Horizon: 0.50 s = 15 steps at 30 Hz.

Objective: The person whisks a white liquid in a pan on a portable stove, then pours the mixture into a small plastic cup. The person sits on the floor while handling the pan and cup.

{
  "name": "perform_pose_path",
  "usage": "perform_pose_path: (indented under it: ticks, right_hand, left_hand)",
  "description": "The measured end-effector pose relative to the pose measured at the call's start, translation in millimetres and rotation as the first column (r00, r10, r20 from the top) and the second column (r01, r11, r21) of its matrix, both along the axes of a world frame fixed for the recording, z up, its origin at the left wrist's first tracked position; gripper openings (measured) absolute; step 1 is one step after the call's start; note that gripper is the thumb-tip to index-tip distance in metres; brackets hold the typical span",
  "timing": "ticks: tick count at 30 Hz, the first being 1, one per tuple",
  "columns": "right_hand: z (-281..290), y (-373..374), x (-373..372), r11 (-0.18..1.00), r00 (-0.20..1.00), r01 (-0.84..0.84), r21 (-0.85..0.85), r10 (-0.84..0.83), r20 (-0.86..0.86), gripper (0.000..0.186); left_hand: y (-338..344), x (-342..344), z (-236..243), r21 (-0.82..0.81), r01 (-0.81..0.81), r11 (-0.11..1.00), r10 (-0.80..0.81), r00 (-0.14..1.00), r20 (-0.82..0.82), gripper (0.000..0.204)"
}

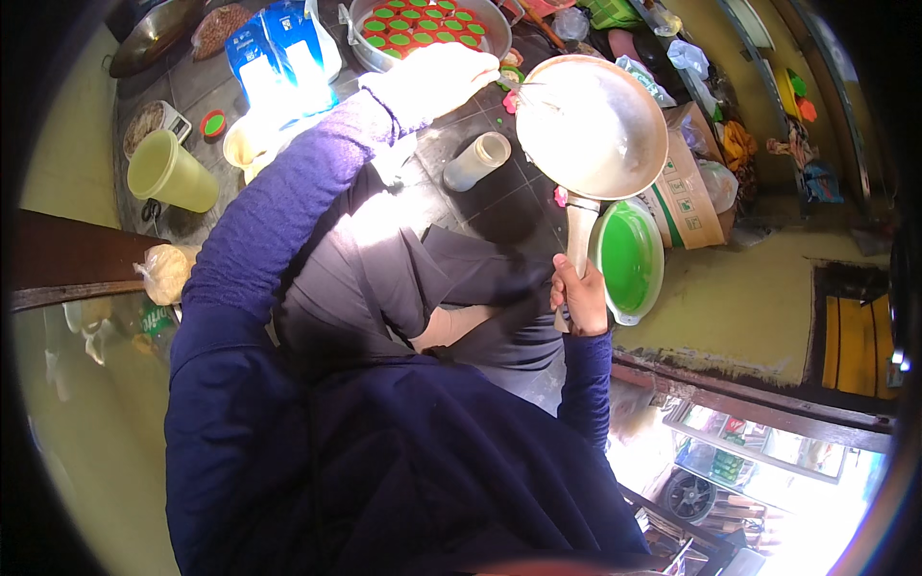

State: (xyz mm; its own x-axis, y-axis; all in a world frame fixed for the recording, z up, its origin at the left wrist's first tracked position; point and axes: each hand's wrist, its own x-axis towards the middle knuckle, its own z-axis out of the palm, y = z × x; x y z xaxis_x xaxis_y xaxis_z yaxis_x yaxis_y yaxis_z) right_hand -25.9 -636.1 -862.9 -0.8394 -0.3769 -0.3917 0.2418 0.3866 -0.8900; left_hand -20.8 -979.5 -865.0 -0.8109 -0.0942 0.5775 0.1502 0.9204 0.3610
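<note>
One yellow bucket (173, 175) near the floor's (499, 209) left edge. One blue pack (285, 43). One pot (501, 35) of red-green cups (415, 21), too crowded to count. Left hand (437, 77) by the pan's (591, 125) left rim, washed out by glare; cannot tell its grip. One jar (477, 161) near floor's middle. Right hand (580, 294) closed round the handle (579, 235) of one pan, bowl forward of it. One green tub (628, 316) just right of the handle. One carton (690, 197).
</note>
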Motion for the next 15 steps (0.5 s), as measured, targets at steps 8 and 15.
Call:
perform_pose_path:
  ticks: [8,15]
  right_hand:
    - [-0.6,-4.0,-2.3,1.000,1.000,0.003,-0.002,-0.003,-0.002,0.022]
    - [-0.3,-6.7,-3.1,1.000,1.000,-0.008,-0.008,0.008,0.004,0.022]
  left_hand:
    - [-0.7,-0.5,-2.5,0.010,-0.005,1.000,0.005,0.999,0.043,0.029]
    - [-1.9,-3.7,-8.3,-0.009,-0.025,1.000,0.025,1.000,0.007,0.029]
